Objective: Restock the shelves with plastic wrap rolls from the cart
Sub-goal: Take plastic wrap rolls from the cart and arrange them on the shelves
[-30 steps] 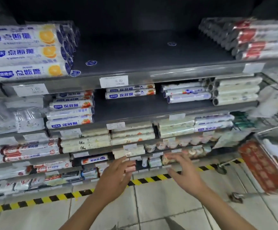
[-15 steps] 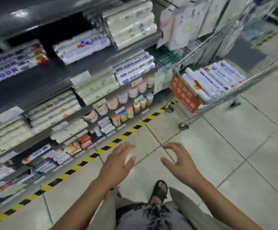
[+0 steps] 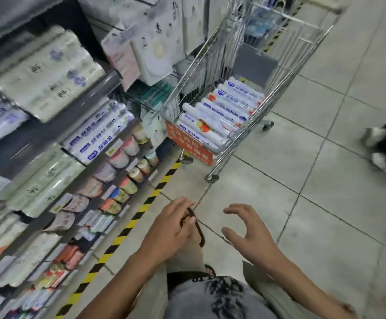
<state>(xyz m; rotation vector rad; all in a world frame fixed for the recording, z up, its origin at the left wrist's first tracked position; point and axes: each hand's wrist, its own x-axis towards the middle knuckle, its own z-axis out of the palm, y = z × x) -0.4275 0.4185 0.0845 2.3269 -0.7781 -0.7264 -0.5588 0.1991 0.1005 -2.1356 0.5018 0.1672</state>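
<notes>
Left hand [image 3: 171, 229]: seen at lower centre of the frame, its fingers [image 3: 179, 203] loosely extended and nothing held; a dark sandal strap on the foot beneath is seen just past them.
Right hand [image 3: 254, 236]: held beside the left, apart from it, fingers spread and half bent with the thumb set wide; nothing is gripped.
Why the hands are so held: both are judged to be raised ready for a reach toward the cart, the spread suiting a long roll.
Plastic wrap rolls [image 3: 221, 113]: laid side by side in the cart [image 3: 194, 72], upper centre of the frame, well apart from both hands.
Why the cart is so placed: it is parked close against the shelf end, so that rolls can be passed across with little walking.
Red sign [image 3: 187, 143]: fixed to the cart's near end.
Shelves [image 3: 104, 86]: ranged down the left of the frame; similar rolls [image 3: 97, 132] are stacked lengthwise there, with small tubs below and hanging packets [image 3: 152, 49] above.
Floor [image 3: 302, 180]: pale tiles, edged along the shelves by yellow-and-black tape [image 3: 123, 233].
Room: a dim shop aisle; another person's shoes [image 3: 376, 143] are seen at the right edge.
Step judged: a further pickup from the cart is not yet begun.
</notes>
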